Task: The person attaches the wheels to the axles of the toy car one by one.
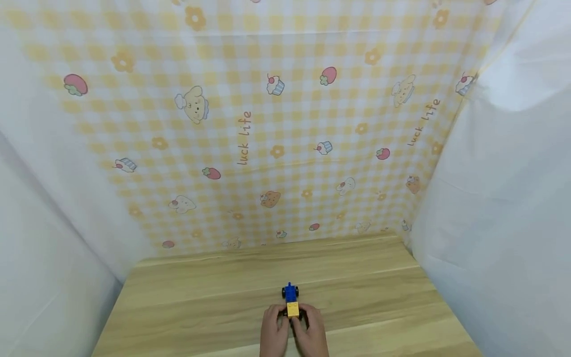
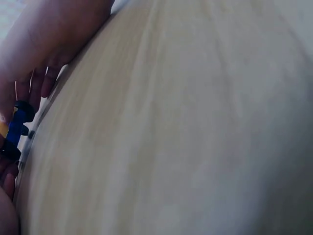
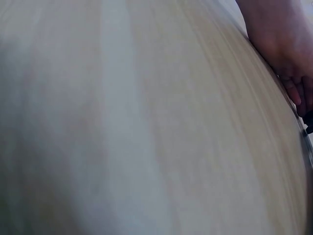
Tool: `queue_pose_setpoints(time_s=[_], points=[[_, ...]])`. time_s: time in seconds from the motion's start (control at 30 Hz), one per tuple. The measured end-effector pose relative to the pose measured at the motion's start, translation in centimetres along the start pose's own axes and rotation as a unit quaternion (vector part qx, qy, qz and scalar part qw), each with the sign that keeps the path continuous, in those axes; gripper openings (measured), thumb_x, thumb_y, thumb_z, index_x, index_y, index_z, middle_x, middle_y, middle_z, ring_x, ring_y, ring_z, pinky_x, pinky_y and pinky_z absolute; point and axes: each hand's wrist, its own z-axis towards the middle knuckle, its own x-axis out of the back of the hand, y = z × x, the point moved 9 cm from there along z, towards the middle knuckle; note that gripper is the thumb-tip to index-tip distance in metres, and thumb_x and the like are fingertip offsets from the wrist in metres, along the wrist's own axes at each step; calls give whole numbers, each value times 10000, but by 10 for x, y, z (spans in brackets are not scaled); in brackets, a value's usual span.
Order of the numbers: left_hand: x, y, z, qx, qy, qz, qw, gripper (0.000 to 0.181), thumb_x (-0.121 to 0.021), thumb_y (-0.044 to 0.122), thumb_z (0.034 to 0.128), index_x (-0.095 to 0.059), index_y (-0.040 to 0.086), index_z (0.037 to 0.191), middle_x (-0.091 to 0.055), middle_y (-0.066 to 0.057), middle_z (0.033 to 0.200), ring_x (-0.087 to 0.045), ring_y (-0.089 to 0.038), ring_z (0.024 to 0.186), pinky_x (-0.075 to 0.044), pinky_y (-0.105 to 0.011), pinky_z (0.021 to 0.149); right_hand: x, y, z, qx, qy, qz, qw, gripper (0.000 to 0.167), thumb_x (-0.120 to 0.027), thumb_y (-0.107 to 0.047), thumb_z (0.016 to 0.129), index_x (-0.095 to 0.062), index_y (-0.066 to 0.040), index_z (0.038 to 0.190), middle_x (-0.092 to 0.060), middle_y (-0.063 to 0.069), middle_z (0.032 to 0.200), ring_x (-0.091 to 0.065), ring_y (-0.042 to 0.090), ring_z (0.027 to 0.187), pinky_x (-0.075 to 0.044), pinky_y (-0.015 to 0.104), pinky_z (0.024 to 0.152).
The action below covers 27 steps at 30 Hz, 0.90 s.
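A small toy car (image 1: 291, 295) built from blocks stands on the wooden table, with its long axis pointing away from me. It has a blue base, black wheels and a yellow block (image 1: 292, 310) on its near end. My left hand (image 1: 273, 329) holds that end from the left, fingers at the near wheel. From the right, my right hand (image 1: 312, 329) grips the same end, its thumb close to the other thumb behind the yellow block. The left wrist view catches the blue base (image 2: 16, 126) between fingers at the left edge. Only a black wheel (image 3: 308, 119) shows in the right wrist view.
The wooden tabletop (image 1: 200, 297) spreads around the hands. A yellow checked cloth (image 1: 303, 114) with printed cupcakes and strawberries hangs behind it. White sheets (image 1: 499, 198) enclose the left and right sides.
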Motion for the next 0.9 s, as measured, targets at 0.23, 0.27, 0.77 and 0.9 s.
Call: queue_pose_setpoints(time_s=[0.23,0.27,0.77,0.9], points=[[5,-5,2,-206,297,191,9992,186,-612,72,877,-659,184,1018,-624,75,1037,-542,-155,1057,-492,-380,891,-6,1,2,-292,-142,-2,9995,329,-753,-129,853,-642,-198,1155,-641,-70,1173,-570,167,1118,-492,380,953],[5,-5,2,-213,327,195,9990,186,-615,73,875,-659,188,1015,-624,78,1034,-542,-151,1052,-492,-374,886,-7,1,3,-352,-176,-7,9992,325,-750,-133,855,-643,-197,1155,-640,-65,1174,-572,176,1124,-491,388,957],[8,-8,2,51,425,275,9987,205,-645,52,848,-657,184,1004,-620,69,1021,-551,-146,1019,-493,-401,884,-15,8,0,-581,-323,-181,9976,381,-750,-169,852,-609,-180,1206,-610,-24,1185,-590,212,1124,-496,423,959],[9,-8,-1,211,452,85,9987,221,-631,25,840,-650,156,1018,-611,28,1033,-555,-156,1002,-499,-402,872,-15,8,-1,-558,-332,-224,9976,413,-757,-193,854,-593,-171,1233,-609,-16,1210,-586,217,1144,-491,432,975]])
